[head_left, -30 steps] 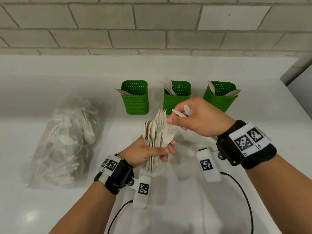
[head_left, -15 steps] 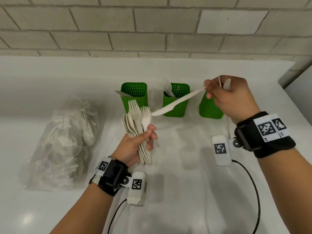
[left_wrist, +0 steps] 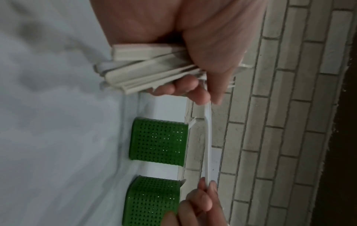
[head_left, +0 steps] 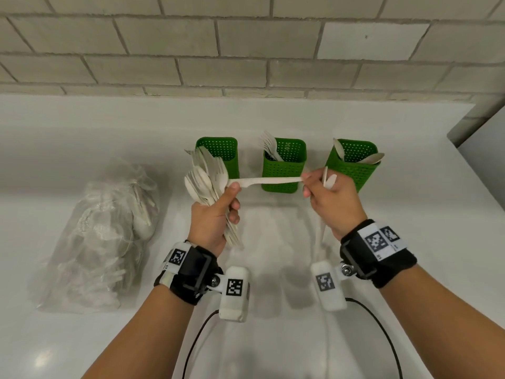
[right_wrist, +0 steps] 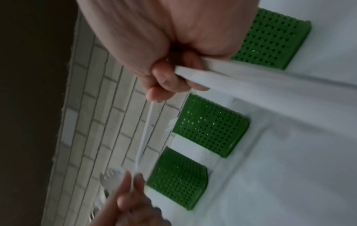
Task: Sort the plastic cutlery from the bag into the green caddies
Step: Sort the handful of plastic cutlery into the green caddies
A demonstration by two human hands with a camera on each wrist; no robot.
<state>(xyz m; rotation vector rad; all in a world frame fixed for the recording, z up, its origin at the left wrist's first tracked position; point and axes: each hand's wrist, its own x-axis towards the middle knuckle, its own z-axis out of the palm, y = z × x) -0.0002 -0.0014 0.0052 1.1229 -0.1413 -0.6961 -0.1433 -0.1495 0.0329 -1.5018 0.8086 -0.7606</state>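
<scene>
My left hand (head_left: 231, 195) grips a fanned bundle of white forks and spoons (head_left: 206, 180), seen from the handle ends (left_wrist: 142, 68) in the left wrist view. A white plastic knife (head_left: 266, 181) lies level between my hands. My right hand (head_left: 307, 184) pinches its right end, and my left thumb and forefinger touch its left end. A spoon (head_left: 330, 181) is also tucked in my right hand. Behind stand three green caddies: the left one (head_left: 228, 162), the middle one (head_left: 284, 173) with forks, and the right one (head_left: 355, 170) with spoons.
A clear plastic bag (head_left: 95, 236) full of white cutlery lies on the white counter (head_left: 273, 242) at the left. A grey brick wall (head_left: 246, 50) runs close behind the caddies. The counter ends at the right, near a grey corner (head_left: 481, 149).
My right hand drew a knife out of the bundle, swung it up to the right, then brought it level. My left hand rose towards the caddies and now touches the knife's left end.
</scene>
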